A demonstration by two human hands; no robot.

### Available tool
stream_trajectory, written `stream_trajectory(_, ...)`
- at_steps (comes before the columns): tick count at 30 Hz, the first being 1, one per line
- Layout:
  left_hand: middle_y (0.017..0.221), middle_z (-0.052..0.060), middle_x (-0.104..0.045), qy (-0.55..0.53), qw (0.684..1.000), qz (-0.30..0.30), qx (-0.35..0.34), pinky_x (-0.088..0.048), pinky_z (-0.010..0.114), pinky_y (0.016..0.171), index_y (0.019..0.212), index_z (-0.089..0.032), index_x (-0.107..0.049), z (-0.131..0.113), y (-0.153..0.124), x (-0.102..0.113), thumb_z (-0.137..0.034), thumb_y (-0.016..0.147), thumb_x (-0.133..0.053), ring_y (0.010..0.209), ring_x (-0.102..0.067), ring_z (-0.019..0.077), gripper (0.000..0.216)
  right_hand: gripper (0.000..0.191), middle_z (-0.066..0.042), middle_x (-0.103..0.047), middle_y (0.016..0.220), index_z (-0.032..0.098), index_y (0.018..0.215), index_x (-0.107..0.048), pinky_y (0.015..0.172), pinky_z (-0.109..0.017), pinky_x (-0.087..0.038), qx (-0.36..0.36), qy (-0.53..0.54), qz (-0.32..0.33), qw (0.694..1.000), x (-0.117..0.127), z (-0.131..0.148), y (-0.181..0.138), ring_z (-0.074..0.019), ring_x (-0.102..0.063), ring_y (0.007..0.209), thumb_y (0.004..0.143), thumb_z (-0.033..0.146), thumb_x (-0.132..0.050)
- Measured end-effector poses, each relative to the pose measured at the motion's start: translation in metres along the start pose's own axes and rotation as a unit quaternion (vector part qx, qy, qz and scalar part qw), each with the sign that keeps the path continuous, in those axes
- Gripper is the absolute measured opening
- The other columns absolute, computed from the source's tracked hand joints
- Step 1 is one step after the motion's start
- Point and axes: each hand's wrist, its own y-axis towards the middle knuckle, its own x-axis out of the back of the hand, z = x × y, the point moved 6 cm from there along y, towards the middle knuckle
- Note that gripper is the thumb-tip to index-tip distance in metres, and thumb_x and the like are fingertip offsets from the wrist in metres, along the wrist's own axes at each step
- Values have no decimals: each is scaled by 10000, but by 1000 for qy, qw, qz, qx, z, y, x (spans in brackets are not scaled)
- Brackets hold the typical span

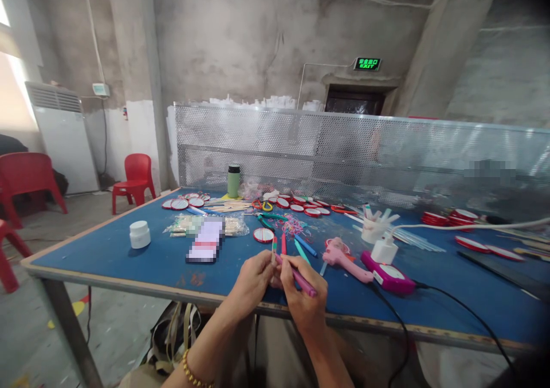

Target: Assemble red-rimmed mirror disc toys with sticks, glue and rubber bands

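My left hand (253, 276) is closed around a small flat stick (274, 243) whose upper end shows red and green bands; its lower part is hidden by my fingers. In my right hand (307, 296) a pink marker (306, 283) is gripped like a pen, its tip end close to the stick and partly hidden by the fingers. Just beyond my hands lie a red marker (283, 243), a teal marker (301, 251) and a blue marker (306, 245). A round white disc with a red rim (263, 235) sits beside them.
A pink glue gun (346, 262), a magenta device (393, 279) and a white plug adapter (384, 250) with cables lie right. A pixelated phone (206, 240), a white jar (140, 235) and a green bottle (233, 181) stand left. A perforated metal screen (266, 141) closes the table's far side.
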Motion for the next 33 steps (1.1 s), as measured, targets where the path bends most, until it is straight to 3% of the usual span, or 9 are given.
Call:
stream_trajectory(13,652,-30,-478,-29,1000,3,8,-373,215,600,704,-183,-477,-10,-1,0,-456,915,-459,624,-437,119,345,157,-27,-684,718,175,818,-653,627,-222,-511,-16,-8,5,1000,-1,-5,-1,-135,-643,627,922,188,-537)
stream_trajectory(18,628,-37,-469,-86,996,21,22,-374,214,575,719,-185,-468,-12,-1,-3,-466,905,-474,579,-439,113,337,152,-18,-675,701,176,811,-647,622,-216,-502,-13,-22,-6,1000,2,-5,-3,-128,-631,605,922,188,-542)
stream_trajectory(33,648,-23,-501,-41,999,2,3,-377,213,589,701,-179,-485,-5,0,0,-435,919,-470,621,-452,119,337,151,-18,-677,704,170,808,-647,628,-208,-501,-17,-14,-8,1000,1,-5,-2,-123,-636,614,922,187,-549)
